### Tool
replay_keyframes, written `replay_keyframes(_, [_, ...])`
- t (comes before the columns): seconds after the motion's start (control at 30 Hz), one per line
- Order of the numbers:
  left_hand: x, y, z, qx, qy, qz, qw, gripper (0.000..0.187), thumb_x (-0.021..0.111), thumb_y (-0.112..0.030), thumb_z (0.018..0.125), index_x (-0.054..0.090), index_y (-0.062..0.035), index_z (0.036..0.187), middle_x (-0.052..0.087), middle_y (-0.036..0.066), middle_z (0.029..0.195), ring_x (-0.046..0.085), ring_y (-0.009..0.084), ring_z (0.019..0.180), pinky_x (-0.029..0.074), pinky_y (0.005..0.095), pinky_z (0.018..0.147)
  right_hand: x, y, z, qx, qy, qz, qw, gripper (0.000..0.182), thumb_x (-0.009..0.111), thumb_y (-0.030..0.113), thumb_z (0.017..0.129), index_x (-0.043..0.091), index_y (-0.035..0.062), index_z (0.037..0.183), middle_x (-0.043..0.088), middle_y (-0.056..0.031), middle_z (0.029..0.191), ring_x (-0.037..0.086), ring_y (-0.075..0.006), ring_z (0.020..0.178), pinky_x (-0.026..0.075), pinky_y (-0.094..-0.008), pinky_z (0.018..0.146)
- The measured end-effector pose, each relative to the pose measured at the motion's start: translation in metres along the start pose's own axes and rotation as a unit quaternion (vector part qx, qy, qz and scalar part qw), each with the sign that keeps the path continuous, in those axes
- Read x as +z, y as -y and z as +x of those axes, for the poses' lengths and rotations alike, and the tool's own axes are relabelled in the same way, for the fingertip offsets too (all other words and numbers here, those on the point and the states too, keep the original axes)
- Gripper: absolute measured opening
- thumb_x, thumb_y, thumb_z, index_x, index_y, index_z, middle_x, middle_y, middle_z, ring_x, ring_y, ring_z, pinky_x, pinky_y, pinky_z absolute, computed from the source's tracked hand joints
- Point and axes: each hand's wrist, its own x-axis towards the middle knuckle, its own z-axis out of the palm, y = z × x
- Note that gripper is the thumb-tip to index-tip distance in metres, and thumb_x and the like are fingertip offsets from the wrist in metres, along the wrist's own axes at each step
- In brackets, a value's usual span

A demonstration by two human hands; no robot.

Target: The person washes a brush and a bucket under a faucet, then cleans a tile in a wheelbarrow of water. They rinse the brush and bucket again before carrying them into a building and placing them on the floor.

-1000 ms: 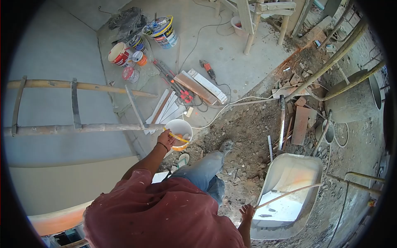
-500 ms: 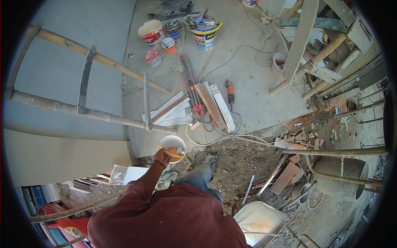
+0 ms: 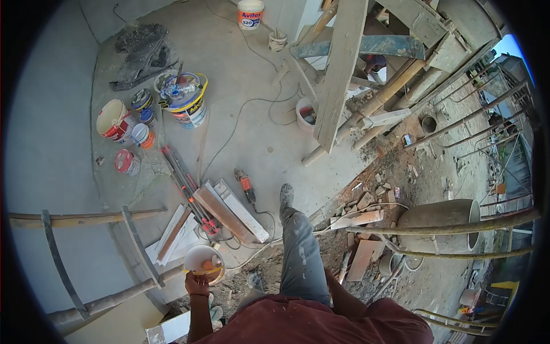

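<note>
My left hand [image 3: 197,284] is closed around the yellow handle of a white bucket [image 3: 200,256], which hangs low at my left side. Inside the bucket lie a few orange-brown and pale pieces that I cannot make out. My right forearm [image 3: 344,293] reaches down beside my right thigh; the fingers of that hand are hidden. One boot [image 3: 286,196] is planted on the concrete floor ahead, near an angle grinder [image 3: 246,187]. Brown and white planks [image 3: 224,217] and a red-footed tool [image 3: 189,195] lie between the grinder and the bucket.
A bamboo ladder [image 3: 109,304] leans at the left. Paint buckets [image 3: 114,123] and a larger lidded bucket [image 3: 192,112] stand on the floor. Cables [image 3: 234,123] cross it. Wooden trestle poles [image 3: 395,86] stand at the right, with rubble [image 3: 366,199] and a concrete ring [image 3: 438,223] nearby.
I have stepped forward and my view has turned to the right. One boot is now on the concrete. The bucket stays in my left hand, and my right forearm has come into view.
</note>
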Motion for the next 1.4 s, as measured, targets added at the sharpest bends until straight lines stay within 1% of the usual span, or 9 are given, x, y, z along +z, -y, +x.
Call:
replay_keyframes(0.2, [0.162, -0.007, 0.010, 0.029, -0.061, -0.066, 0.996, 0.026, 0.061, -0.030, 0.081, 0.056, -0.0079, 0.095, 0.055, 0.003, 0.091, 0.052, 0.0160, 0.080, 0.048, 0.0316, 0.075, 0.019, 0.237, 0.161, 0.053, -0.022, -0.261, 0.964, 0.016, 0.051, 0.012, 0.085, 0.061, 0.0075, 0.097, 0.060, -0.0098, 0.074, 0.062, -0.0220, 0.066, 0.047, -0.0381, 0.055])
replay_keyframes(0.3, [0.273, -0.038, -0.030, 0.052, -0.094, -0.113, 0.988, 0.019, 0.060, -0.025, 0.083, 0.058, -0.0080, 0.092, 0.055, 0.003, 0.083, 0.052, 0.0165, 0.078, 0.047, 0.0319, 0.073, 0.092, 0.377, 0.146, 0.068, -0.114, -0.344, 0.930, 0.012, 0.047, 0.009, 0.086, 0.059, 0.0070, 0.090, 0.062, -0.0094, 0.078, 0.064, -0.0221, 0.067, 0.048, -0.0357, 0.055])
replay_keyframes(0.43, [0.360, -0.094, -0.046, 0.093, -0.040, -0.146, 0.984, 0.020, 0.059, -0.027, 0.084, 0.059, -0.0076, 0.090, 0.059, 0.003, 0.085, 0.055, 0.0148, 0.079, 0.046, 0.0295, 0.072, 0.223, 0.578, 0.072, -0.167, 0.018, -0.264, 0.950, 0.018, 0.048, 0.011, 0.089, 0.056, 0.0039, 0.103, 0.063, -0.0114, 0.092, 0.065, -0.0219, 0.076, 0.052, -0.0355, 0.065])
replay_keyframes(0.6, [0.476, -0.165, -0.079, 0.145, 0.016, -0.151, 0.978, 0.017, 0.056, -0.024, 0.086, 0.058, -0.0075, 0.090, 0.057, 0.002, 0.085, 0.052, 0.0147, 0.078, 0.044, 0.0291, 0.070, 0.351, 0.725, 0.045, -0.260, 0.067, -0.226, 0.937, 0.015, 0.051, 0.006, 0.086, 0.057, -0.0014, 0.098, 0.062, -0.0122, 0.084, 0.064, -0.0174, 0.067, 0.049, -0.0248, 0.052])
replay_keyframes(0.8, [0.563, -0.211, -0.061, 0.180, 0.022, -0.211, 0.961, 0.018, 0.054, -0.024, 0.089, 0.056, -0.0075, 0.095, 0.055, 0.004, 0.092, 0.051, 0.0156, 0.083, 0.042, 0.0311, 0.077, 0.510, 0.777, 0.073, -0.215, 0.081, -0.415, 0.880, 0.013, 0.053, 0.011, 0.087, 0.057, 0.0023, 0.097, 0.063, -0.0088, 0.081, 0.065, -0.0180, 0.068, 0.052, -0.0283, 0.058])
replay_keyframes(1.03, [0.630, -0.249, 0.054, 0.077, -0.076, -0.248, 0.963, 0.020, 0.054, -0.025, 0.089, 0.055, -0.0079, 0.100, 0.055, 0.005, 0.092, 0.052, 0.0169, 0.083, 0.043, 0.0321, 0.078, 0.730, 0.772, 0.157, -0.164, 0.242, -0.394, 0.871, 0.013, 0.058, 0.005, 0.078, 0.062, -0.0009, 0.088, 0.064, -0.0109, 0.073, 0.064, -0.0192, 0.063, 0.049, -0.0272, 0.054])
replay_keyframes(1.1, [0.640, -0.259, 0.082, 0.070, -0.089, -0.295, 0.949, 0.020, 0.054, -0.024, 0.089, 0.055, -0.0070, 0.099, 0.055, 0.005, 0.090, 0.051, 0.0172, 0.081, 0.045, 0.0322, 0.075, 0.768, 0.764, 0.177, -0.243, 0.221, -0.526, 0.784, 0.011, 0.060, 0.003, 0.078, 0.060, 0.0012, 0.089, 0.061, -0.0084, 0.071, 0.061, -0.0152, 0.057, 0.045, -0.0243, 0.044])
replay_keyframes(1.23, [0.656, -0.289, 0.096, 0.053, -0.143, -0.320, 0.935, 0.022, 0.055, -0.024, 0.088, 0.055, -0.0052, 0.099, 0.056, 0.005, 0.089, 0.052, 0.0170, 0.081, 0.046, 0.0304, 0.073, 0.871, 0.765, 0.232, -0.401, 0.160, -0.699, 0.570, 0.015, 0.057, 0.007, 0.077, 0.064, 0.0041, 0.091, 0.067, -0.0081, 0.081, 0.064, -0.0197, 0.067, 0.050, -0.0297, 0.062])
replay_keyframes(1.4, [0.654, -0.297, 0.090, 0.034, -0.211, -0.335, 0.918, 0.025, 0.051, -0.025, 0.090, 0.056, -0.0048, 0.105, 0.058, 0.004, 0.099, 0.054, 0.0155, 0.087, 0.046, 0.0302, 0.078, 0.953, 0.768, 0.273, -0.348, 0.096, -0.706, 0.610, 0.023, 0.060, 0.010, 0.075, 0.062, 0.0016, 0.096, 0.065, -0.0209, 0.091, 0.065, -0.0336, 0.087, 0.052, -0.0391, 0.074])
